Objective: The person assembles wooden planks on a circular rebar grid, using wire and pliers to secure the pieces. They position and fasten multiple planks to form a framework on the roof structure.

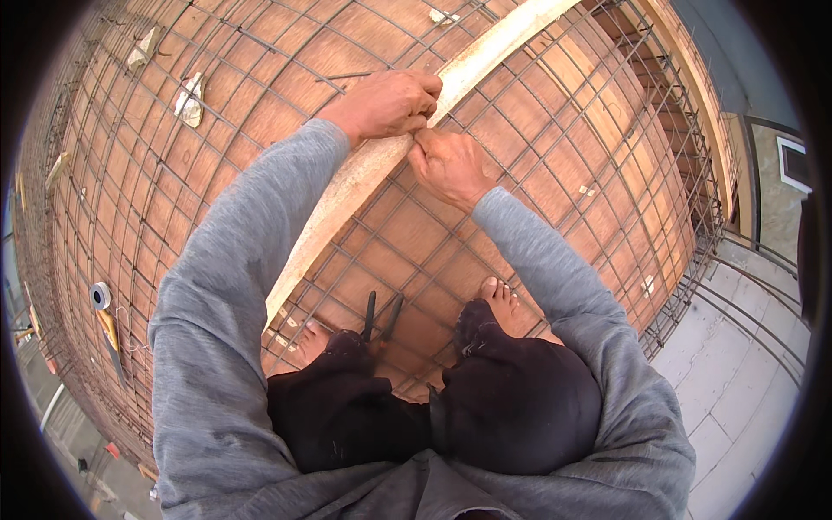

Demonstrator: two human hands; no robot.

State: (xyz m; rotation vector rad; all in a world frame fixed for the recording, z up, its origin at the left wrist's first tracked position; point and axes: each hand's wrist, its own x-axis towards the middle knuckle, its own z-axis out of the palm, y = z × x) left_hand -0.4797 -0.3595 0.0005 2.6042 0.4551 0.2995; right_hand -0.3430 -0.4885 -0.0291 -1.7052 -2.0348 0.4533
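Observation:
Both hands meet at a long pale wooden board [342,186] that lies diagonally over a grid of steel rebar [555,143]. My left hand [386,104] is closed, knuckles up, at the board's far side. Close against it, my right hand [452,165] pinches with thumb and forefinger at the near side. Whatever is between the fingers is too small or hidden to make out. A thin dark rod [348,75] shows just beyond my left hand. Between my bare feet, a tool with two dark handles [381,316] rests at the mesh.
Reddish plywood [425,230] lies beneath the rebar. At left are a tape-like roll [100,296] and a tool with a yellow handle [107,328]. Pale broken chunks [189,100] sit farther off. Bar ends stick out at right over a pale block surface [737,347].

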